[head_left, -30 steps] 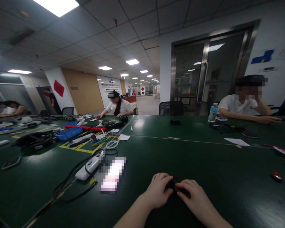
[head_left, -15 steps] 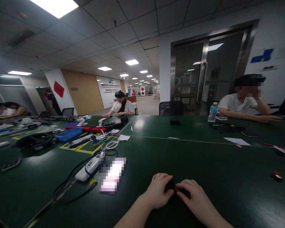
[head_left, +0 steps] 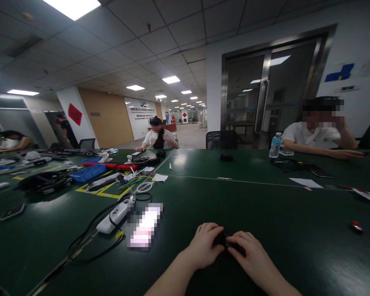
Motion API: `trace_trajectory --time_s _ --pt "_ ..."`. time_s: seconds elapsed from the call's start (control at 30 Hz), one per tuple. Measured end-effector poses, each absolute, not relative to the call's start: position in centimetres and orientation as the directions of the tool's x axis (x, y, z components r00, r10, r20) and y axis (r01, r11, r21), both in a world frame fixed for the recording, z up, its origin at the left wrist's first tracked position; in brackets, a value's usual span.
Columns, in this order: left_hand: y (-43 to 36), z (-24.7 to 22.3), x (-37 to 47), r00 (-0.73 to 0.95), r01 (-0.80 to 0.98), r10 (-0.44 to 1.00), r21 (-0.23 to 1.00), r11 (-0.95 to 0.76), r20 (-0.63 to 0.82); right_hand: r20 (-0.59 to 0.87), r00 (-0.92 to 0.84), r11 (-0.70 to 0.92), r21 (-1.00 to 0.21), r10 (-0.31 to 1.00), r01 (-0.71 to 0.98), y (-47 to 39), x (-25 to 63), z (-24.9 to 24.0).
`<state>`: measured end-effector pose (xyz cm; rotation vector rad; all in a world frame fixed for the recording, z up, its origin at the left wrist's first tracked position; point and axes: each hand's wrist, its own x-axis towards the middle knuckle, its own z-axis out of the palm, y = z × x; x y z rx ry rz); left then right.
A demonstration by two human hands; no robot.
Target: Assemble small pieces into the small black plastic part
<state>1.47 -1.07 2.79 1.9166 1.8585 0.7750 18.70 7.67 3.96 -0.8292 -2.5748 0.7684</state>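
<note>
Close together over the green table (head_left: 185, 213), both my hands hold one small dark object (head_left: 224, 242). Its kind cannot be made out, since the fingers cover most of it. My left hand (head_left: 205, 244) grips its left end between thumb and fingers. On the right end, my right hand (head_left: 248, 250) pinches it in the same way, fingertips almost meeting those of the left. To the left of my hands lies a phone with a bright, blurred screen (head_left: 146, 226), apart from them.
Left of the phone lies a white power strip (head_left: 115, 216) with black cables. Farther off are a blue tray (head_left: 89, 173), a black bag-like item (head_left: 45, 181) and loose wires. A water bottle (head_left: 275, 145) stands at the far right near a seated person (head_left: 317, 135). A small red-and-black object (head_left: 356, 227) lies right.
My hands stay on the dark object with hardly any movement. The view has shifted very slightly. Across the table, a seated person has raised one hand toward the chest.
</note>
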Motion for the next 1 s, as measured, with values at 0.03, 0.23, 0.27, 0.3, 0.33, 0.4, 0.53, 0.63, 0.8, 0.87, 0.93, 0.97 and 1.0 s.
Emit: trace_trajectory --time_s 0.03,0.23,0.27,0.3,0.33,0.4,0.53,0.63,0.8,0.87,0.93,0.97,1.0 --pt "-1.08 2.79 1.48 -0.016 0.793 0.991 0.605 -0.07 0.135 0.138 -0.779 0.686 -0.583 0.612 0.435 7.69 18.72 3.93" --pt "-1.13 2.81 1.48 -0.013 0.788 0.991 0.611 -0.069 0.13 0.132 -0.778 0.683 -0.583 0.614 0.44 7.82 18.81 3.82" --pt "-1.14 2.83 1.48 -0.013 0.789 0.992 0.611 -0.066 0.124 0.131 -0.778 0.682 -0.583 0.615 0.441 7.82 18.81 3.82" --pt "-1.16 2.86 1.48 -0.012 0.79 0.993 0.609 -0.064 0.12 0.132 -0.778 0.683 -0.583 0.615 0.441 7.82 18.8 3.82" --pt "-1.17 2.9 1.48 -0.01 0.793 0.993 0.606 -0.065 0.119 0.135 -0.777 0.684 -0.581 0.615 0.44 7.81 18.8 3.82" --pt "-1.2 2.97 1.49 -0.005 0.798 0.992 0.599 -0.073 0.127 0.14 -0.775 0.687 -0.578 0.616 0.441 7.78 18.79 3.79" --pt "-1.2 3.04 1.55 -0.001 0.801 0.987 0.591 -0.094 0.158 0.15 -0.782 0.696 -0.576 0.605 0.428 7.78 18.73 3.66" --pt "-1.19 3.06 1.6 -0.003 0.799 0.986 0.594 -0.096 0.164 0.161 -0.784 0.705 -0.571 0.599 0.421 7.83 18.68 3.56" --pt "-1.26 3.07 1.58 -0.009 0.799 0.987 0.595 -0.09 0.162 0.15 -0.778 0.691 -0.581 0.61 0.431 7.75 18.74 3.65" --pt "-1.27 3.04 1.55 -0.015 0.8 0.988 0.595 -0.079 0.151 0.152 -0.776 0.69 -0.582 0.612 0.43 7.64 18.78 3.78" --pt "-1.27 3.01 1.53 -0.02 0.801 0.99 0.595 -0.069 0.143 0.156 -0.776 0.692 -0.581 0.611 0.428 7.55 18.79 3.92" --pt "-1.26 3.0 1.52 -0.021 0.801 0.99 0.595 -0.067 0.14 0.153 -0.776 0.69 -0.581 0.613 0.431 7.52 18.79 3.99" --pt "-1.25 3.0 1.52 -0.021 0.801 0.99 0.596 -0.066 0.138 0.147 -0.776 0.688 -0.581 0.614 0.434 7.5 18.78 4.03"
